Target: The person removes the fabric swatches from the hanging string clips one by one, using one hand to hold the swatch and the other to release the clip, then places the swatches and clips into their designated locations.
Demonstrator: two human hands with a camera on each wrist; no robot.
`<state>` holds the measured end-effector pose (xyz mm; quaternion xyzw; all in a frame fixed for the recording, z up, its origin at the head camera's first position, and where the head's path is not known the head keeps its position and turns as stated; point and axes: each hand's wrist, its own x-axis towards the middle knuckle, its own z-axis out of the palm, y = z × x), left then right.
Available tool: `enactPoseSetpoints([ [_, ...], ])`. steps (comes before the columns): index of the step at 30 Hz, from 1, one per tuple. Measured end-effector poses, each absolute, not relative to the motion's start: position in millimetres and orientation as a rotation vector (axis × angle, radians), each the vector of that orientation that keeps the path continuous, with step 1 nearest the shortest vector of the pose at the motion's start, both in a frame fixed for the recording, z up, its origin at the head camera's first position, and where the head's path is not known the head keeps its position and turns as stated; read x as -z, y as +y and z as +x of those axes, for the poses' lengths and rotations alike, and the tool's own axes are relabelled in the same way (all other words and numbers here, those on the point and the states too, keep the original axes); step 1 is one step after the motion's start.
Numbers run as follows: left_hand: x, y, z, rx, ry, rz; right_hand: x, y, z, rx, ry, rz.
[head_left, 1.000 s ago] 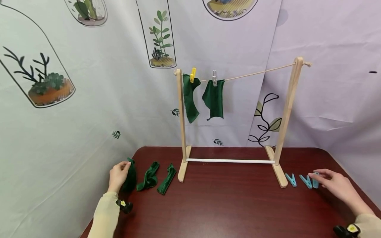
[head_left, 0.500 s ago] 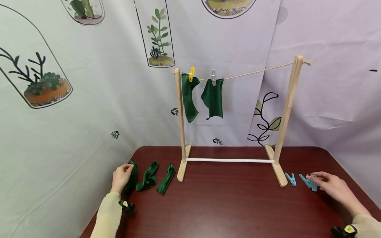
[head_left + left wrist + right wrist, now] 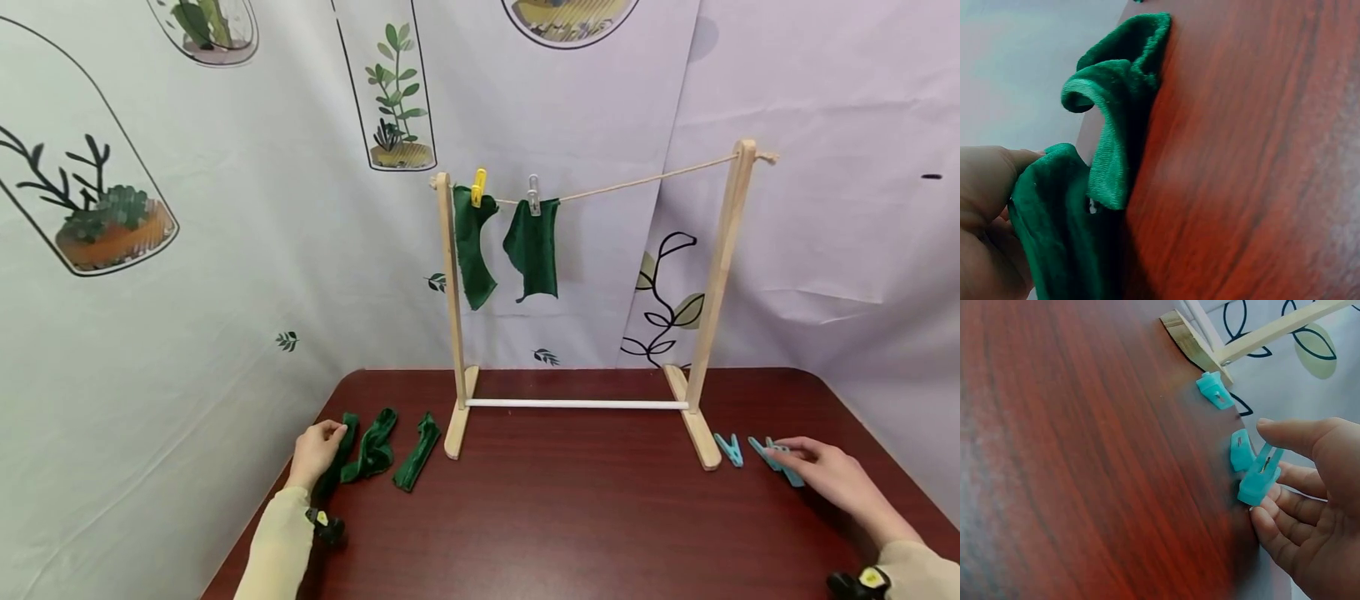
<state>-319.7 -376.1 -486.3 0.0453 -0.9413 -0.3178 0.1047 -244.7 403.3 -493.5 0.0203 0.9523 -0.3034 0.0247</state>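
My left hand (image 3: 324, 437) grips the leftmost of three crumpled green cloths (image 3: 339, 460) near the table's left edge. In the left wrist view the fingers (image 3: 988, 187) bunch that cloth (image 3: 1060, 244), and a second cloth (image 3: 1116, 87) lies just beyond. My right hand (image 3: 797, 457) pinches a blue clothes peg (image 3: 1260, 477) between thumb and fingers at the table's right side. Two more blue pegs (image 3: 728, 448) (image 3: 1241, 450) lie to its left. A wooden drying rack (image 3: 717, 258) stands at the back with a string line.
Two green cloths (image 3: 471, 250) (image 3: 534, 248) hang on the line, held by a yellow peg (image 3: 477, 187) and a clear peg (image 3: 533, 194). Two loose cloths (image 3: 372, 448) (image 3: 417, 450) lie by the rack's left foot (image 3: 455, 429). A printed fabric backdrop rises behind the dark red table (image 3: 570, 517).
My left hand has drawn its cloth a little nearer and to the right. The right hand's fingers have closed round the rightmost blue peg.
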Motion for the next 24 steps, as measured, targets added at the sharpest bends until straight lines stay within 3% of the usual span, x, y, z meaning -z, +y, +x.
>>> enactPoseSetpoints([
  [24, 498.9, -376.0, -320.2, 0.903, -2.884, -0.012, 504.4, 405.1, -246.2, 1.014, 2.919, 0.106],
])
